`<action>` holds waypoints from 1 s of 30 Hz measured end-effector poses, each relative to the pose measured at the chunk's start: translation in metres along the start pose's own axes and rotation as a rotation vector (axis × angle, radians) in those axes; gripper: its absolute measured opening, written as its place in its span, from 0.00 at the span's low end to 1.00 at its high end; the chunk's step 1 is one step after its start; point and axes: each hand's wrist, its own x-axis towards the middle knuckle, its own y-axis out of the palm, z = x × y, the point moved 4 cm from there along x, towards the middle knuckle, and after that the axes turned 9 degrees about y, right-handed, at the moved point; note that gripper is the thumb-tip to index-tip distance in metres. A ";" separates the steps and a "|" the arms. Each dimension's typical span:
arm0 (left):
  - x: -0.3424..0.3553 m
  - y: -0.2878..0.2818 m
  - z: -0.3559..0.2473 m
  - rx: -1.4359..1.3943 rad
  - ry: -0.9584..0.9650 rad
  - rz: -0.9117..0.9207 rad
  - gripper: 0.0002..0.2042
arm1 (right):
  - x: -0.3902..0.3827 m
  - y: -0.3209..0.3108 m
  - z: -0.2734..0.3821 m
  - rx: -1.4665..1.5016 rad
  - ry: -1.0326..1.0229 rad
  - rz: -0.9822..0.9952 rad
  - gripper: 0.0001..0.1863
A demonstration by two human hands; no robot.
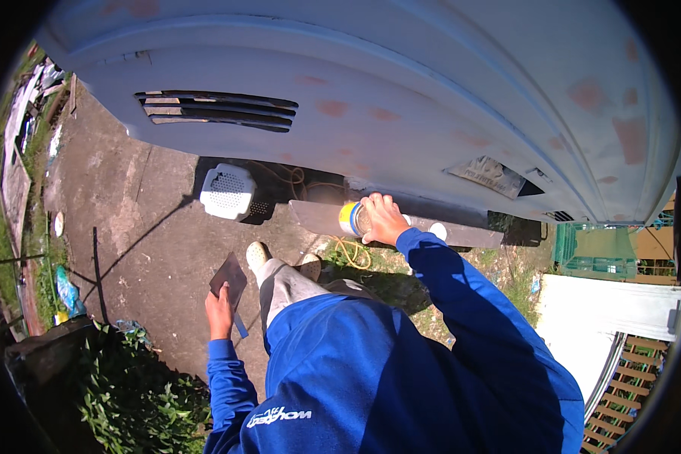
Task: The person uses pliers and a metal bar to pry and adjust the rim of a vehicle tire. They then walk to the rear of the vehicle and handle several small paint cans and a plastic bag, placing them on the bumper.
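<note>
My right hand [383,219] is closed round a round can [349,217] with a yellow and blue label. The can is at a long grey board [314,217] below the vehicle's side; whether it rests there or is lifted, I cannot tell. Lower down on the left, my left hand [219,312] grips a dark, flat, roughly square sheet [230,278] by its near edge. A narrow blue strip [240,325] sticks out below that hand; what it belongs to is hidden.
A grey vehicle panel [401,83] with reddish patches and a slotted vent [219,110] spans the top. Under its edge stands a white perforated stool [228,191]. A white round object [438,230] sits on the board. A yellow cord [353,253] lies on the ground. Leafy plants [140,386] grow lower left.
</note>
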 end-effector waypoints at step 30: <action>-0.054 -0.002 0.059 0.118 -0.094 0.171 0.23 | -0.074 0.034 0.011 0.208 0.225 -0.684 0.46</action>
